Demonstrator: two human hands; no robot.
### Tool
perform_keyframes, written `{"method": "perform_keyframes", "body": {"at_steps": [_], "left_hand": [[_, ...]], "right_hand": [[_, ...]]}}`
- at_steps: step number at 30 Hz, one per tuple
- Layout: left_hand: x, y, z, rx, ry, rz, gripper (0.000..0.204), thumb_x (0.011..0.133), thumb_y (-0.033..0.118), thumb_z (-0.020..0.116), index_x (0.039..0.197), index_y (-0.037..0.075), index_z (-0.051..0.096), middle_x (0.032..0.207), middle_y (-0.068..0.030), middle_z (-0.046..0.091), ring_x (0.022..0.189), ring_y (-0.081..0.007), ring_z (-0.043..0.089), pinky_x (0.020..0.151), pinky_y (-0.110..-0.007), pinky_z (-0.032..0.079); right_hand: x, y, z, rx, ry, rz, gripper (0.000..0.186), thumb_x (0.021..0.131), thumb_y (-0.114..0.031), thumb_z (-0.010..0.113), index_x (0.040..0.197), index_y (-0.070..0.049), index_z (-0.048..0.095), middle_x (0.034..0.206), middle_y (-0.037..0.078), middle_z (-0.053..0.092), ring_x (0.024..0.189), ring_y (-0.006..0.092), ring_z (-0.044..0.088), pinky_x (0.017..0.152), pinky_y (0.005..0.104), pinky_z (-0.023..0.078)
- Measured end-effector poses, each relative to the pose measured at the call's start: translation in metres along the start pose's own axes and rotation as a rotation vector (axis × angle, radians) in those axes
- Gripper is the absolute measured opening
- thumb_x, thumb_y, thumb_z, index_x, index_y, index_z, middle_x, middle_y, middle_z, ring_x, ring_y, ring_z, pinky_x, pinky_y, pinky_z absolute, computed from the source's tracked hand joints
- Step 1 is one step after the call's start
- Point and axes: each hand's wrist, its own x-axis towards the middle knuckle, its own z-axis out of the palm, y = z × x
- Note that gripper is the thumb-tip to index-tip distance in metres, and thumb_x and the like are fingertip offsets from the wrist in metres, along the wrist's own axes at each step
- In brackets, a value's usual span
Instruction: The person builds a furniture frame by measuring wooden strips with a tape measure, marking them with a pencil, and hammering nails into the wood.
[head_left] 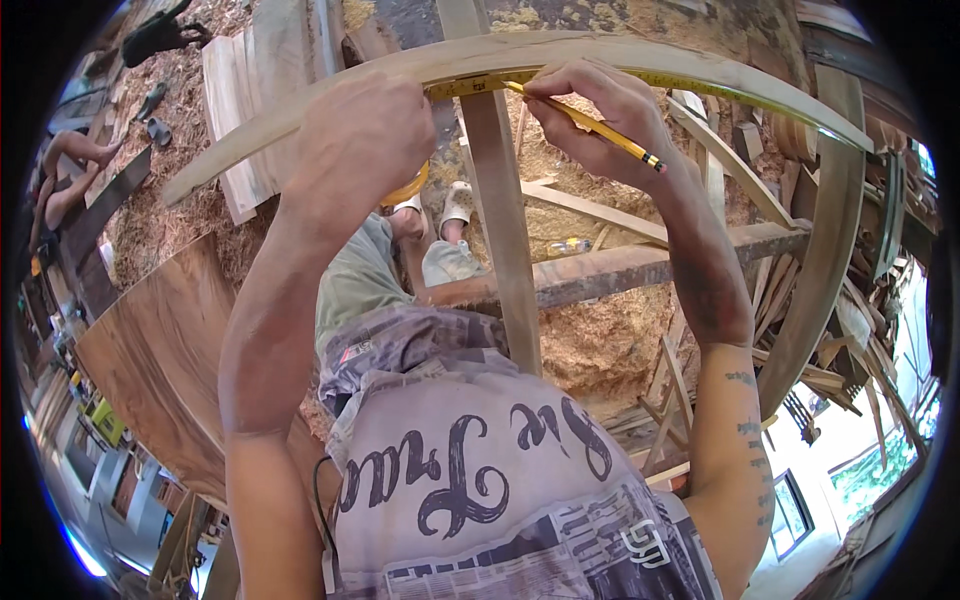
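A long pale wooden board (600,52) runs across the far part of the view, resting over upright-looking beams. Along its near edge lies a yellow tape measure blade (720,92), drawn out to the right. My left hand (365,130) is closed round the tape measure, whose yellow case (408,188) shows just below the fingers. Between the fingertips of my right hand (610,115) is a yellow pencil (595,127), its tip at the blade and board edge, its eraser end toward my wrist.
A wooden beam (500,220) passes under the board, and a cross rail (620,272) joins it. Sawdust and offcuts cover the floor. A broad wooden slab (165,350) stands at left; scrap strips (860,340) pile at right. Another person's legs (75,170) show at far left.
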Motion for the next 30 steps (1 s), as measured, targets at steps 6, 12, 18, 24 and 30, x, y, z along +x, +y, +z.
{"method": "perform_keyframes", "body": {"at_steps": [6, 12, 18, 24, 30], "left_hand": [[0.0036, -0.002, 0.005, 0.011, -0.068, -0.054, 0.038, 0.096, 0.028, 0.05, 0.083, -0.002, 0.071, 0.081, -0.0232, 0.068, 0.079, -0.0406, 0.066, 0.076, -0.048, 0.053], [0.0038, -0.0037, 0.0034, 0.023, -0.042, -0.008, 0.04, 0.097, 0.028, 0.049, 0.083, -0.002, 0.071, 0.081, -0.0226, 0.068, 0.079, -0.0395, 0.067, 0.076, -0.048, 0.053], [0.0037, -0.0026, 0.0026, 0.028, -0.067, -0.031, 0.041, 0.097, 0.028, 0.048, 0.083, -0.002, 0.072, 0.081, -0.0223, 0.068, 0.079, -0.0387, 0.067, 0.077, -0.046, 0.053], [0.0034, -0.0007, 0.0016, 0.031, -0.095, -0.054, 0.041, 0.098, 0.027, 0.047, 0.084, -0.002, 0.072, 0.08, -0.0222, 0.068, 0.079, -0.0384, 0.067, 0.078, -0.046, 0.053], [0.0019, -0.0006, 0.0005, 0.005, -0.077, -0.052, 0.041, 0.098, 0.027, 0.049, 0.082, -0.002, 0.072, 0.08, -0.0228, 0.068, 0.079, -0.0387, 0.067, 0.078, -0.047, 0.053]], "right_hand": [[0.0041, 0.0057, 0.0061, -0.093, 0.019, -0.069, 0.022, 0.079, -0.007, 0.076, 0.098, -0.005, 0.065, 0.088, 0.011, 0.07, 0.082, 0.029, 0.069, 0.071, 0.0376, 0.054], [0.0065, 0.0083, 0.0072, -0.154, 0.005, -0.131, 0.02, 0.082, -0.005, 0.075, 0.1, -0.002, 0.067, 0.089, 0.011, 0.07, 0.082, 0.027, 0.069, 0.071, 0.036, 0.054], [0.0071, 0.0074, 0.0086, -0.174, 0.0, -0.147, 0.022, 0.082, -0.008, 0.075, 0.101, -0.002, 0.066, 0.088, 0.012, 0.069, 0.082, 0.0295, 0.068, 0.073, 0.0386, 0.054], [0.0079, 0.0089, 0.0109, -0.181, 0.019, -0.171, 0.02, 0.083, -0.007, 0.075, 0.1, -0.002, 0.066, 0.089, 0.012, 0.07, 0.082, 0.0291, 0.068, 0.073, 0.0386, 0.054], [0.0091, 0.0071, 0.0112, -0.186, 0.014, -0.161, 0.021, 0.082, -0.007, 0.075, 0.1, -0.003, 0.067, 0.088, 0.011, 0.07, 0.082, 0.0287, 0.068, 0.073, 0.0387, 0.054]]}}
